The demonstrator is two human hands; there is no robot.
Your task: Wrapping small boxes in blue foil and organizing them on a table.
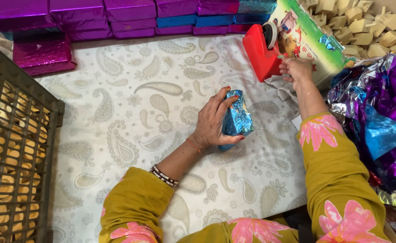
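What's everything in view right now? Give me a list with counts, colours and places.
Wrapped boxes: many, mostly purple, some blue, stacked along the far edge.
Foil-wrapped box: one, blue, centre, gripped by the left hand.
Tape dispenser: one, red, far right of the cloth.
Printed carton: one, green and white, behind the dispenser.
Wooden pieces: many, tan, top right corner.
Foil sheets: a pile, purple, blue, silver, right side.
Crate: one, dark, holding pale round pieces, left side.
Cloth: one, white paisley, under everything.
Left hand: holding the foil-wrapped box.
Right hand: at the tape dispenser.
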